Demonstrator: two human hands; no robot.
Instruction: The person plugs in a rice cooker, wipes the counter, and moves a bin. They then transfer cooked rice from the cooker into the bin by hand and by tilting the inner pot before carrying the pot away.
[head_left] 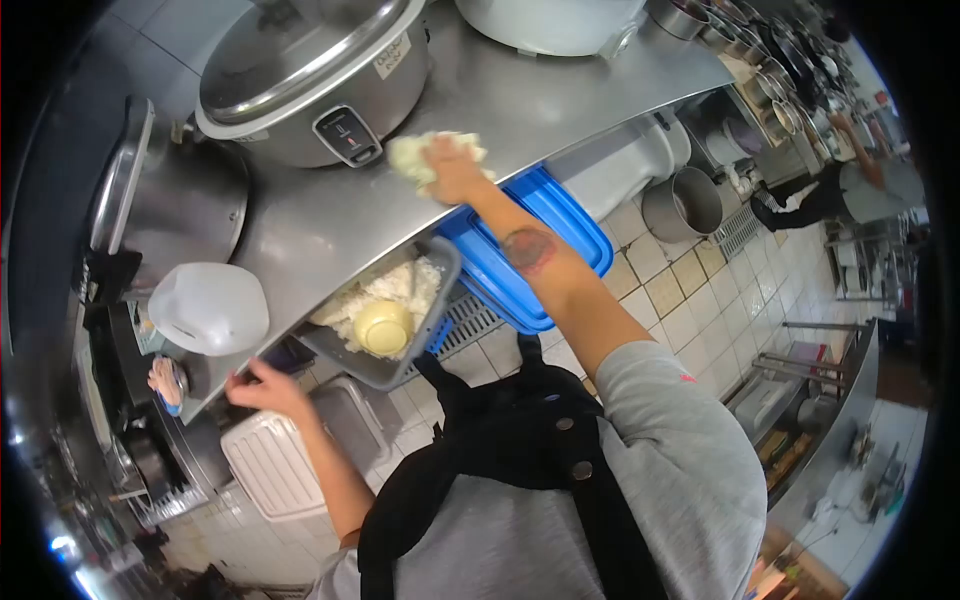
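Observation:
My right hand (453,172) presses a pale yellow-white cloth (410,158) against the steel counter (330,225), close to its front edge. Just behind the cloth stands a large rice cooker (290,100) with a metal lid and a control panel. My left hand (268,392) is by the counter's front edge at the left, slightly blurred, fingers apart and holding nothing. Above it on the counter sits a white translucent plastic container (210,308). Below the edge, a grey tub (445,290) holds white, crumbly rice-like food with a yellow bowl (384,327) in it.
Blue plastic lids or trays (590,245) lie below the counter beside the tub. A big steel pot (185,200) stands at the left, a pale ridged lid (265,465) lower down. Another cooker (550,25) is further along. At the far right is another person (880,190).

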